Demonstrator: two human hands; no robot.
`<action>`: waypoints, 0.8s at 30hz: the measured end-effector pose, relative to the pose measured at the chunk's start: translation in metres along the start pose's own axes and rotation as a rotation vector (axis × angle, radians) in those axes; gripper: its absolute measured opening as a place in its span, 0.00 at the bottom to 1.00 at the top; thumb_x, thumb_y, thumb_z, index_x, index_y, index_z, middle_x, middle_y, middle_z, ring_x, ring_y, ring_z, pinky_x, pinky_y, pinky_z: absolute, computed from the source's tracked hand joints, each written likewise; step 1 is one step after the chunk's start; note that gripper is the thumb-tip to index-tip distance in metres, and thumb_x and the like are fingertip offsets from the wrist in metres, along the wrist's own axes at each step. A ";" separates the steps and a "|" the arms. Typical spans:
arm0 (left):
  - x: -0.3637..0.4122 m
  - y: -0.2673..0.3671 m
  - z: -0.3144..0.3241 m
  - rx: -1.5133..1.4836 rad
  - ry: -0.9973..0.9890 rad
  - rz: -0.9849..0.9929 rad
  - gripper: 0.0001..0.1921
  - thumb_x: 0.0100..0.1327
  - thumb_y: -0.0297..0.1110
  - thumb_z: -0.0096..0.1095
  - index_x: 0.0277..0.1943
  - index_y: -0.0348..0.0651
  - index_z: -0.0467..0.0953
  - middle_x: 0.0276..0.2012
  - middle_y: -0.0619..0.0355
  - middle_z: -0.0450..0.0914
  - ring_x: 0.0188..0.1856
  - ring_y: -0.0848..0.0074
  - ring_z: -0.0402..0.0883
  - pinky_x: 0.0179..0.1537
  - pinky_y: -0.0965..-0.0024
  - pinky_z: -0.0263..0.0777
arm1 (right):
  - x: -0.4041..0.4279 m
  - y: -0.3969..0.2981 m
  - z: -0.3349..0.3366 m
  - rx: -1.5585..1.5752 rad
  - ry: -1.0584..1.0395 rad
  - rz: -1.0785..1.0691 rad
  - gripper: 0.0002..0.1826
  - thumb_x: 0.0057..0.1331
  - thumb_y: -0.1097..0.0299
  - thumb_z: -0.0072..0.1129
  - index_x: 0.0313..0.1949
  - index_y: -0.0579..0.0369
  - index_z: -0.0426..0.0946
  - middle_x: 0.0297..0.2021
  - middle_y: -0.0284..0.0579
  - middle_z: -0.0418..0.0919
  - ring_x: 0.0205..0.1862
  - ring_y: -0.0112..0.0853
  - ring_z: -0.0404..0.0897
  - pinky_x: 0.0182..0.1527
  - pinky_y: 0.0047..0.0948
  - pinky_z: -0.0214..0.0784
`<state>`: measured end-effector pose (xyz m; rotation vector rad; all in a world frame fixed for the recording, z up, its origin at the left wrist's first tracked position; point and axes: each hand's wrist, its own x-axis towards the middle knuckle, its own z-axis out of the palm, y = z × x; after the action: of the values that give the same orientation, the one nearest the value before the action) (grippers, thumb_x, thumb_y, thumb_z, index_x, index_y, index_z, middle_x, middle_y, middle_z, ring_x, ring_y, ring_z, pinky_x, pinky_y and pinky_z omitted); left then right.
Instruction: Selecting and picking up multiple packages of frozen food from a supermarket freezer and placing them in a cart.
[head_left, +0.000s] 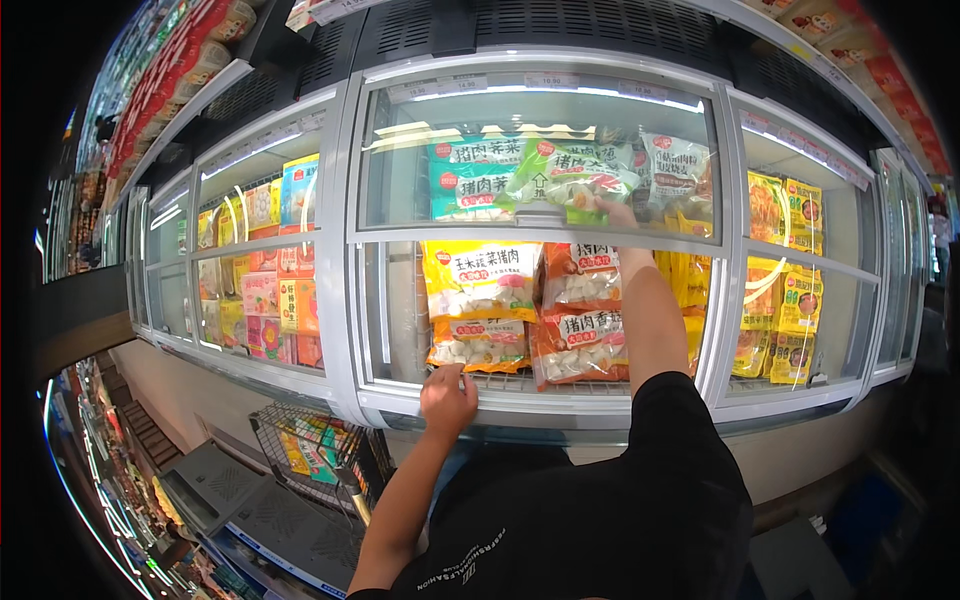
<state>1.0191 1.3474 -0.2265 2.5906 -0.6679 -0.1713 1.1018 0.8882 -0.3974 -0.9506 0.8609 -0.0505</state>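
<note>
My right hand (616, 214) reaches through the freezer opening and up behind the sliding glass lid (405, 191). Its fingers grip the lower right of a green plastic bag of frozen dumplings (592, 176), which sits tilted over other bags. Teal dumpling bags (469, 187) lie left of it, and a grey-white bag (679, 172) to its right. My left hand (448, 397) is curled over the front rim of the chest freezer (540, 405), just below a yellow dumpling bag (480, 281). Orange-red dumpling bags (581, 345) lie beside the yellow one, partly hidden by my right forearm.
Neighbouring freezer sections hold boxed foods (296, 292) at left and yellow packets (799, 292) at right. A wire shopping cart (322, 450) with bags in it stands at lower left. Dark perforated shelving (592, 30) overhangs the freezer's back.
</note>
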 end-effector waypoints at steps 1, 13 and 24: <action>0.000 0.001 0.000 -0.009 -0.005 -0.015 0.10 0.55 0.28 0.63 0.40 0.37 0.78 0.34 0.48 0.82 0.38 0.55 0.82 0.42 0.56 0.76 | -0.007 -0.002 -0.001 0.000 -0.009 -0.012 0.24 0.69 0.66 0.60 0.61 0.62 0.69 0.48 0.47 0.80 0.47 0.34 0.79 0.44 0.38 0.73; 0.000 0.006 -0.007 -0.017 -0.204 -0.229 0.23 0.59 0.38 0.63 0.58 0.47 0.72 0.46 0.52 0.83 0.47 0.57 0.82 0.49 0.54 0.75 | -0.193 0.025 -0.019 0.301 -0.215 0.184 0.22 0.69 0.69 0.56 0.59 0.65 0.67 0.50 0.54 0.79 0.47 0.45 0.83 0.50 0.44 0.80; -0.001 0.007 -0.072 -1.684 -0.439 -0.827 0.43 0.67 0.65 0.52 0.72 0.38 0.57 0.64 0.47 0.71 0.64 0.63 0.73 0.61 0.56 0.70 | -0.360 0.024 0.029 0.296 -0.472 0.162 0.35 0.58 0.79 0.66 0.65 0.60 0.65 0.58 0.48 0.75 0.60 0.39 0.75 0.63 0.38 0.67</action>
<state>1.0320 1.3711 -0.1594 0.9812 0.4285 -1.0228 0.8699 1.0647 -0.1822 -0.5773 0.4723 0.1760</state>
